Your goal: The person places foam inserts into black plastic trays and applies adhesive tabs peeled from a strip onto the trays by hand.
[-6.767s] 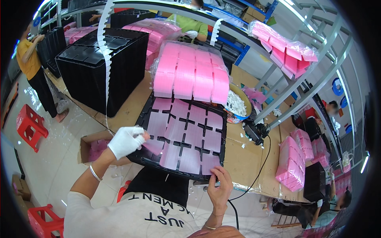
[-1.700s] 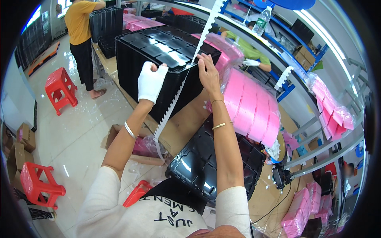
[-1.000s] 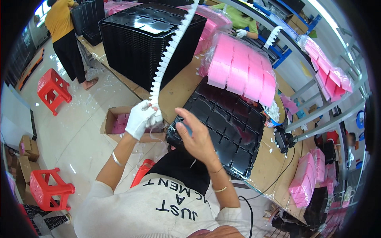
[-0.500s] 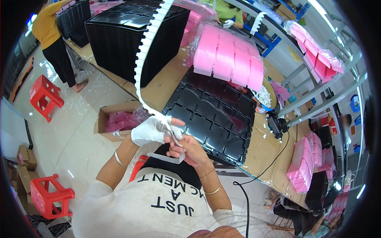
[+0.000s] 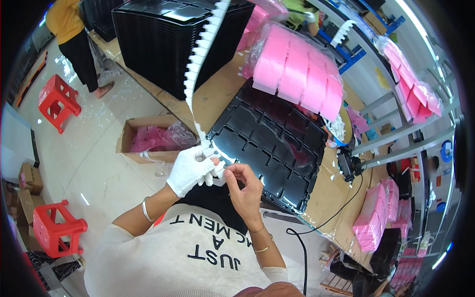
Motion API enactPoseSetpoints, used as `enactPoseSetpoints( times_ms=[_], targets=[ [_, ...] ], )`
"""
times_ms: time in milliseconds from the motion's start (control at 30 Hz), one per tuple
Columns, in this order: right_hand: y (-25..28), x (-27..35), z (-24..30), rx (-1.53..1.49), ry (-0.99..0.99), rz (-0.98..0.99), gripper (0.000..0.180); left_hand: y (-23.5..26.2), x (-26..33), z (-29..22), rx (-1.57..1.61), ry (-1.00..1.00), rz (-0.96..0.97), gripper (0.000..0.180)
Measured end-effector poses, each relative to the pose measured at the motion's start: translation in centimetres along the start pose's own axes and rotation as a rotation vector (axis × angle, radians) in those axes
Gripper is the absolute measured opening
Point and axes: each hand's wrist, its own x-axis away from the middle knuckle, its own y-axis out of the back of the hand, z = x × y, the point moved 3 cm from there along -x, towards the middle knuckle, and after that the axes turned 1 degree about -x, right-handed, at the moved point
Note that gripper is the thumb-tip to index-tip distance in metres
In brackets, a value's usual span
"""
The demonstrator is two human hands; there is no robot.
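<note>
A long white strip with a toothed edge hangs from above down to my hands. My left hand, in a white glove with bare fingertips showing, is closed on its lower part. My bare right hand is beside it, thumb and forefinger pinched at the strip's lower end, which is mostly hidden by the gloved fingers. Just beyond my hands, a glossy black plastic tray with slotted compartments lies on the table. Pink foam sheets in clear plastic rest over its far end.
A tall stack of black trays stands far left on the cardboard-covered table. Below it is a carton with pink scraps. Red stools stand at left. A black device trails a cable at right. Co-workers are beyond.
My right hand has shifted right and its fingers have spread from a tighter grip. The strip's loose tail below my hands is out of sight. The surroundings have shifted slightly in view.
</note>
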Motion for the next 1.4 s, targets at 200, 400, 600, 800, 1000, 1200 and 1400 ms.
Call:
enactPoseSetpoints(
  times_ms=[200, 400, 600, 800, 1000, 1200, 1400],
  targets=[
    [-0.4, -3.1, 2.7, 0.227, 0.320, 0.030, 0.010, 3.9, 1.4, 4.5, 0.019, 0.057, -0.263, 0.014],
    [-0.1, -7.5, 0.4, 0.367, 0.224, 0.184, 0.009, 5.1, 2.1, 5.8, 0.017, 0.134, -0.254, 0.021],
    [-1.5, -8.8, -0.8, 0.474, 0.276, 0.236, 0.009, 4.6, 1.3, 5.5, 0.021, 0.161, -0.190, 0.026],
    [-1.8, -8.8, -0.5, 0.470, 0.157, 0.275, 0.008, 3.9, 0.5, 4.3, 0.069, 0.157, -0.129, 0.024],
    [-2.0, -8.6, -0.7, 0.523, 0.155, 0.301, 0.009, 3.9, 0.2, 3.9, 0.072, 0.159, -0.108, 0.021],
    [-1.5, -7.9, 0.3, 0.370, 0.142, 0.267, 0.008, 4.7, 0.0, 3.6, 0.118, 0.082, -0.035, 0.024],
    [-0.4, -4.7, -0.9, -0.206, -0.148, 0.446, 0.010, 4.6, 0.2, 2.2, 0.211, 0.078, 0.027, 0.026]
  ],
)
